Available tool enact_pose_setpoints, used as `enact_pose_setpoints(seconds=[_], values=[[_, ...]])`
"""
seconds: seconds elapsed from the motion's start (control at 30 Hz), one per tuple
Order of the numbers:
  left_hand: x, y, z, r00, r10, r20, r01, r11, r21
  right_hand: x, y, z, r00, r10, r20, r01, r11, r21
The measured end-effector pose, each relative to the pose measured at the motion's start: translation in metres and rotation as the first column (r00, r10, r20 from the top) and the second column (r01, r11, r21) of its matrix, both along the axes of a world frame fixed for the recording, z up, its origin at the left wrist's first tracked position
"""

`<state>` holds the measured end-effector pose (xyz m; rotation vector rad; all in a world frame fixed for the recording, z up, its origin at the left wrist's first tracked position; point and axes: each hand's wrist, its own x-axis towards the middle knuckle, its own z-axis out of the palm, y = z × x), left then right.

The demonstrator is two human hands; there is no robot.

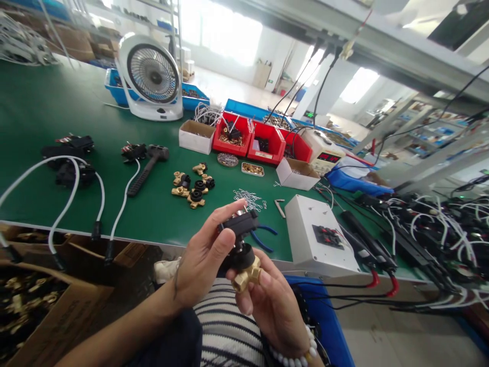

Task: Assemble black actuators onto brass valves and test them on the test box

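My right hand (273, 293) is closed around the brass valve (247, 275), which has a black collar at its top. My left hand (208, 250) grips a flat black plastic part (242, 224) from above, thumb on the near side and fingers along the top. The black part sits right over the valve's collar, tilted; whether the two are joined I cannot tell. Just beyond my hands lie a pile of small metal clips (248, 198) and blue-handled pliers (267, 238), partly hidden. Several more brass valves (196, 196) with black collars stand on the green table (160, 214).
A hammer (147, 168) and black parts with white cables (76, 158) lie left. Behind are a fan (153, 76), red bins (267, 142) and white boxes (196, 136). A grey box (319, 234) with a black socket stands right, beside many cabled black units (420, 234).
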<state>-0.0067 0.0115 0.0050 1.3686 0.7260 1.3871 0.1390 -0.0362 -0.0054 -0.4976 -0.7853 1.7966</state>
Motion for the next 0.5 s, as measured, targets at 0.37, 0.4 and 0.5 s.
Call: enact_pose_setpoints(seconds=[0.37, 0.4, 0.5], values=[[-0.0051, 0.0023, 0.0025, 0.985, 0.106, -0.135, -0.069, 0.965, 0.254, -0.0013, -0.0026, 0.0042, 0.989, -0.077, 0.124, 0.071, 0.996, 0.054], [-0.0056, 0.0022, 0.0019, 0.983, 0.110, -0.144, -0.068, 0.961, 0.269, -0.0017, -0.0029, 0.0040, 0.974, -0.132, 0.183, 0.120, 0.990, 0.076], [-0.0055, 0.0016, 0.0004, 0.990, 0.113, -0.089, -0.087, 0.963, 0.257, -0.0022, -0.0025, 0.0022, 0.914, -0.272, 0.302, 0.232, 0.959, 0.161]])
